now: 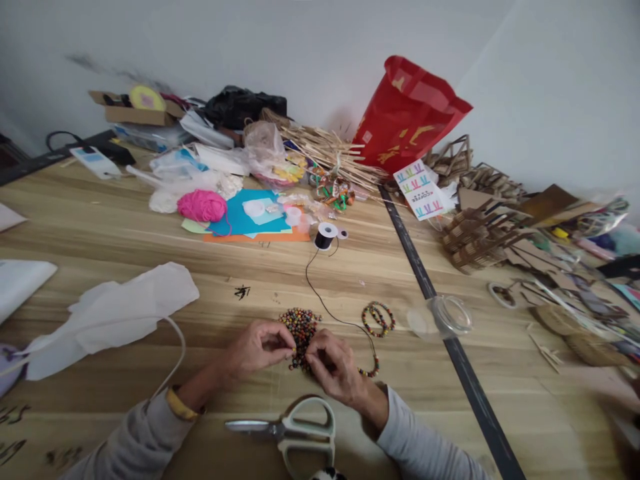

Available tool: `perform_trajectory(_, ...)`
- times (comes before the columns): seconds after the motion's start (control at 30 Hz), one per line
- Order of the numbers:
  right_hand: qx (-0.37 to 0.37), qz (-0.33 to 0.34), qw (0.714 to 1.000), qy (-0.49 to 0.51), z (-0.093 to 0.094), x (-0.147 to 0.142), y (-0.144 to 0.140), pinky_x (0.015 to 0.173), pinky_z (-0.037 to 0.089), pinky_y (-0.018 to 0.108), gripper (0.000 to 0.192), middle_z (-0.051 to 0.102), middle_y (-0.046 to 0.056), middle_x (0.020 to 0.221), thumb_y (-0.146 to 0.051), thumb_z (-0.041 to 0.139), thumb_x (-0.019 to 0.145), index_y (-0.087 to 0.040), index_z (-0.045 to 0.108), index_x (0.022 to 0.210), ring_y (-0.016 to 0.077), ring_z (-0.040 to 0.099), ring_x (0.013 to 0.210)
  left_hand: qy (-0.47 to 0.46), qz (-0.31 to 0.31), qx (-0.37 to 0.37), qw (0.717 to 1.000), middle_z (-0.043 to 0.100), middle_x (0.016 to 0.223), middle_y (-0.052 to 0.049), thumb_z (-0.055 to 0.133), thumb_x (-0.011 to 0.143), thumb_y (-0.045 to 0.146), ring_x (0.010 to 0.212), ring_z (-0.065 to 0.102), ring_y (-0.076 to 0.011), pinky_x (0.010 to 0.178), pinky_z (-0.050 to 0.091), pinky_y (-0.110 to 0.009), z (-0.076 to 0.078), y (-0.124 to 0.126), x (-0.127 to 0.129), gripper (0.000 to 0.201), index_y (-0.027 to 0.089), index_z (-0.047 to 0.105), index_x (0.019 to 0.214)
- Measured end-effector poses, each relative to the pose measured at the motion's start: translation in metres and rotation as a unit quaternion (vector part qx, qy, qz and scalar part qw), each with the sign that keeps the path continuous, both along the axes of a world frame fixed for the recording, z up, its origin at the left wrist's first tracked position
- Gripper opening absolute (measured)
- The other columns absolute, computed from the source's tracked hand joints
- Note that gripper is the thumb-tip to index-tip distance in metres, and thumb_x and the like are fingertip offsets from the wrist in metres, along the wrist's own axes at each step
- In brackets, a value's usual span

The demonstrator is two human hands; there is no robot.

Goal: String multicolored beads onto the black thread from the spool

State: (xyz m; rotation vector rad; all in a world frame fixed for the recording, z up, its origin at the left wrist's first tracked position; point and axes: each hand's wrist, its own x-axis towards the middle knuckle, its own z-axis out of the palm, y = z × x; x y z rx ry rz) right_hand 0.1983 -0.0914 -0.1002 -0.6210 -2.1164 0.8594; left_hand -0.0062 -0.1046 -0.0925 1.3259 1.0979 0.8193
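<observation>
A heap of small multicoloured beads (300, 325) lies on the wooden table between my hands. Thumb and forefinger of my left hand (260, 347) pinch a small bead at the heap's left edge. My right hand (339, 365) is closed in a pinch on the beaded cord at the heap's right side; its fingers hide the cord's tip. Strung beads (371, 371) come out beside that hand, and the black cord (320, 293) runs from them up to its spool (325, 236). A finished-looking bead bracelet (379, 319) rests to the right. Pale-handled scissors (307, 430) lie nearest me.
Farther back are pink yarn (203, 206), blue paper (245, 207), plastic bags and a red bag (410, 120). A roll of clear line (451, 315) sits right, near woven baskets (473, 233). At left lies a white sheet (130, 307). A dark strip (480, 400) crosses the table.
</observation>
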Motion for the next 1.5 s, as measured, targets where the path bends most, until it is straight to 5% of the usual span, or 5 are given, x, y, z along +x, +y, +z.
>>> perform_trajectory(1.5, 0.036, 0.016, 0.998, -0.039, 0.0084, -0.0029, 0.0011, 0.06, 0.04, 0.023, 0.01, 0.057, 0.004, 0.071, -0.014, 0.045, 0.089, -0.018, 0.05, 0.081, 0.0139, 0.051, 0.067, 0.005, -0.025, -0.005, 1.0, 0.068, 0.072, -0.004, 0.065, 0.068, 0.023, 0.067, 0.062, -0.0138, 0.066, 0.049, -0.023, 0.0, -0.0003, 0.0001, 0.012, 0.012, 0.067, 0.073)
